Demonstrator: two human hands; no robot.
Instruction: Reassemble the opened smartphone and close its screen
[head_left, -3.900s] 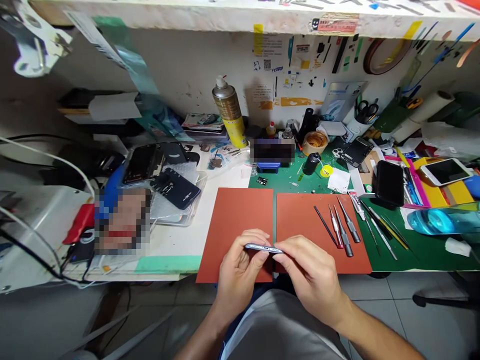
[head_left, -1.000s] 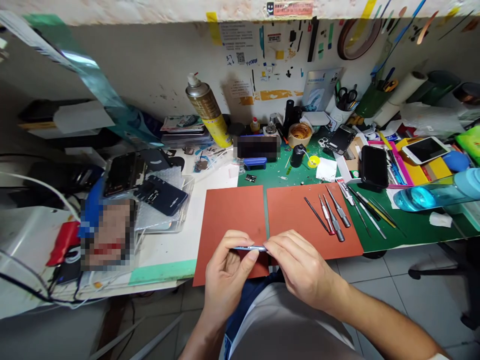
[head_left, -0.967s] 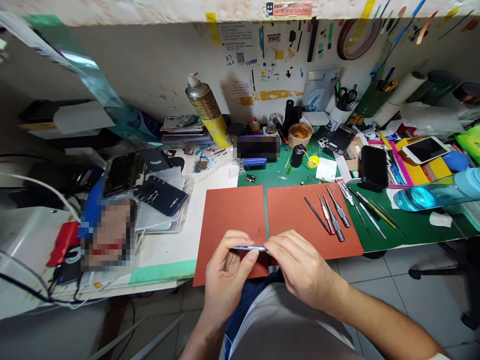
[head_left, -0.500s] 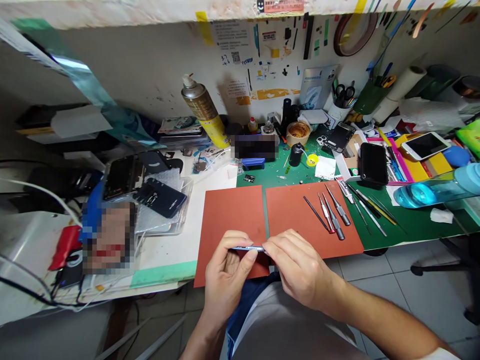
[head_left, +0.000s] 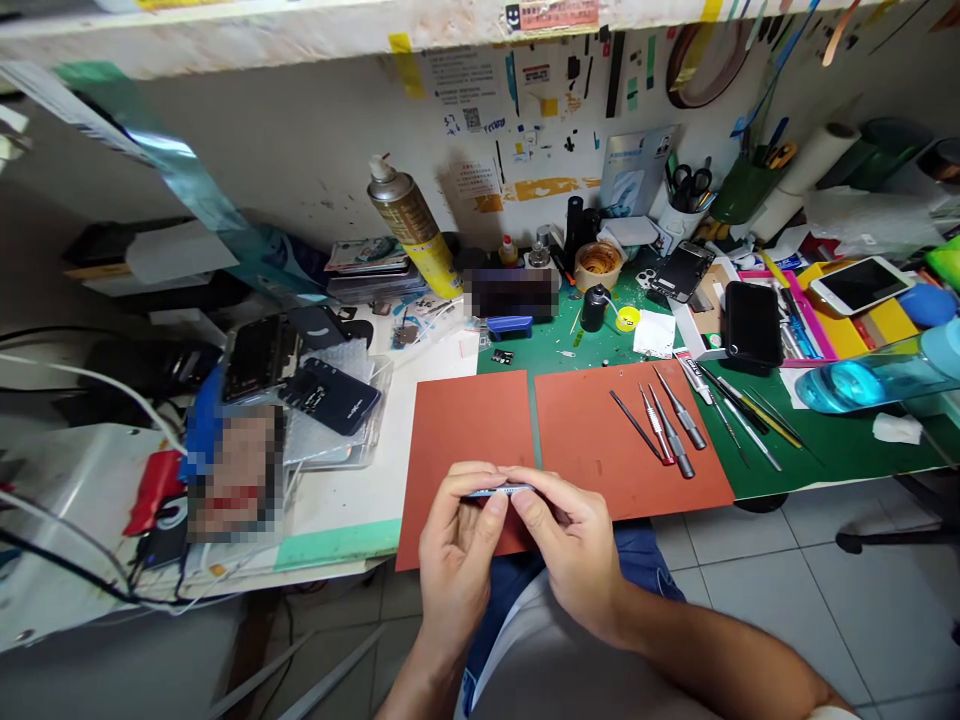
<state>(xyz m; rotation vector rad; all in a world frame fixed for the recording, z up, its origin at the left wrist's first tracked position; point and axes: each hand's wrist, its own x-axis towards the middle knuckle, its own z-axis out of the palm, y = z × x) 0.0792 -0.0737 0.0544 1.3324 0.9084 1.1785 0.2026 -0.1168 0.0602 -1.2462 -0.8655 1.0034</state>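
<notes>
Left hand (head_left: 456, 545) and right hand (head_left: 576, 535) fingers pinch the phone (head_left: 504, 490), edge toward wearer, running left-right.

You get bright, cool light across the middle of the tabletop (head_left: 356, 498), while the far left and the space beneath it sink into gloom. On the wall (head_left: 315, 140), the spray can (head_left: 412, 225) throws a soft shadow to its right. Glare whitens part of the hanging tape (head_left: 161, 150), and the blue bottle (head_left: 877, 372) glints. Your wide view bows the shelf (head_left: 262, 45) and stretches things at the sides. Focus looks fairly even, but detail on the thin device (head_left: 504, 490) is too small to read. Coarse pixelation covers two patches.
</notes>
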